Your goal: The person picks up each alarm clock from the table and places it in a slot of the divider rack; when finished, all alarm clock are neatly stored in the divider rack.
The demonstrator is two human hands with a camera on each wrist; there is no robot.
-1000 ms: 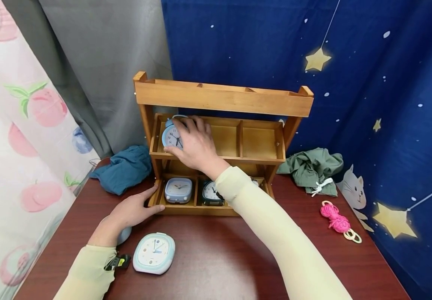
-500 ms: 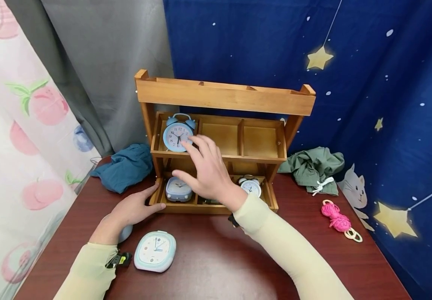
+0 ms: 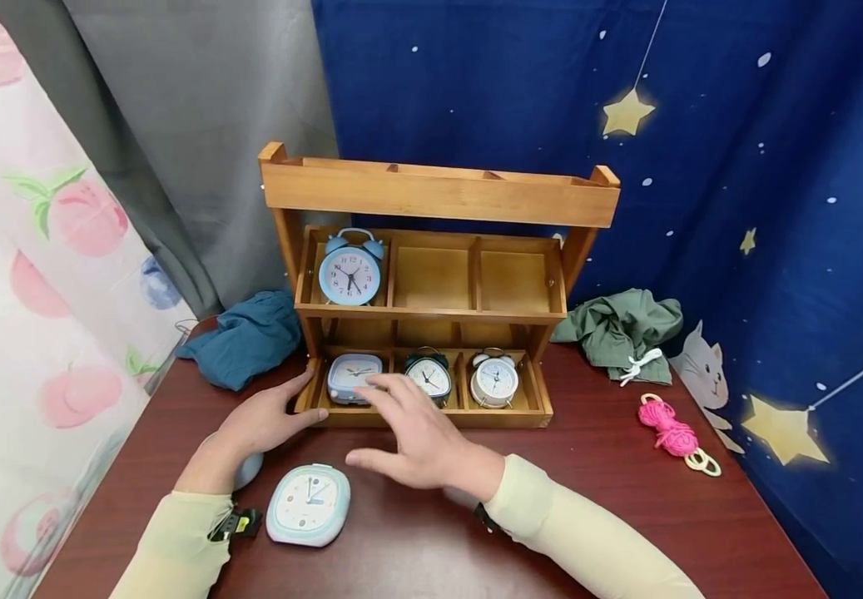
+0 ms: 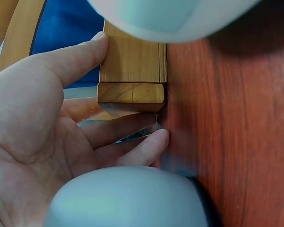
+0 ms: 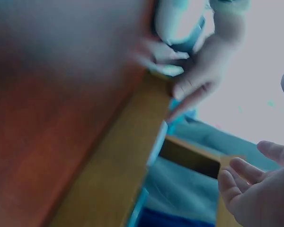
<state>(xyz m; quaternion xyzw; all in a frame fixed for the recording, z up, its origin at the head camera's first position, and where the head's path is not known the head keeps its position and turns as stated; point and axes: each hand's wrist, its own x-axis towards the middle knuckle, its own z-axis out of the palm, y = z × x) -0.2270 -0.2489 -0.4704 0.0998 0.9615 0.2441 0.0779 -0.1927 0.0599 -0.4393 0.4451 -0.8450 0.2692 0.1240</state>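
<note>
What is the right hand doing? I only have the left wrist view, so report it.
Observer: The right hand hovers open above the table, in front of the bottom tier of the wooden shelf, holding nothing.
Operator: List what's in that tier.
Observer: A square blue clock, a dark green clock and a white clock, one per compartment.
Operator: Check the tier above.
Observer: Only a blue twin-bell clock, in the left compartment.

Round blue twin-bell alarm clock stands upright in rack's middle-left compartment.
</note>
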